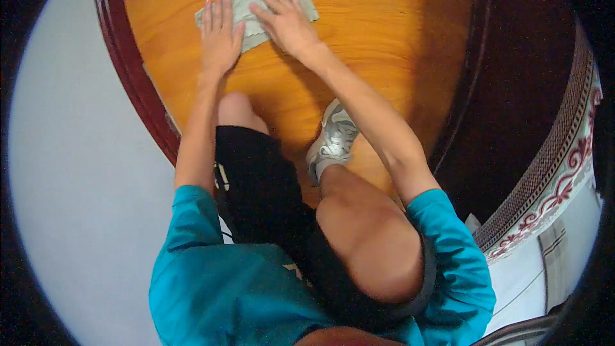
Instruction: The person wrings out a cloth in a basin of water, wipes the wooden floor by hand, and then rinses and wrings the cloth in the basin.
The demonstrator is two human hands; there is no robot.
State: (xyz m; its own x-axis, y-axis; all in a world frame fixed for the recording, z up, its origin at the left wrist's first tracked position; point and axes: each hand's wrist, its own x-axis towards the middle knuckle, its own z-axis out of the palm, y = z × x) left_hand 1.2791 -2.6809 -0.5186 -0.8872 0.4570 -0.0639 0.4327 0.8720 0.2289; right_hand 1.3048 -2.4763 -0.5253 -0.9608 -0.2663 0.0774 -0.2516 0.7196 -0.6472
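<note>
Seen from above, the person crouches on a round wooden table [359, 45] with a glossy orange-brown top and a dark red rim. A grey-green cloth [256, 8] lies flat on the tabletop near its far edge, crumpled a little and spread roughly into a rectangle.

The left hand [219, 35] rests palm down with fingers straight and close together. Its fingertips lie on the left end of the cloth, while the palm and wrist sit on bare wood just below it. The hand is flat and released, not gripping anything.

The right hand [285, 19] lies palm down across the middle of the cloth, fingers spread and pointing up and to the left. The cloth shows beyond it on the right and above the fingertips, and also between the two hands. This hand too is open and pressing flat, with no fold of cloth pinched between its fingers.

The two hands are near each other, the thumbs almost meeting over the lower edge of the cloth.

Below the hands, a bare knee [237, 106] rests on the table, and a grey sneaker [333, 138] stands on the wood beside the right forearm. The person wears a teal shirt [211, 282] and black shorts [256, 179]. A pale floor [77, 154] lies to the left of the table.
</note>
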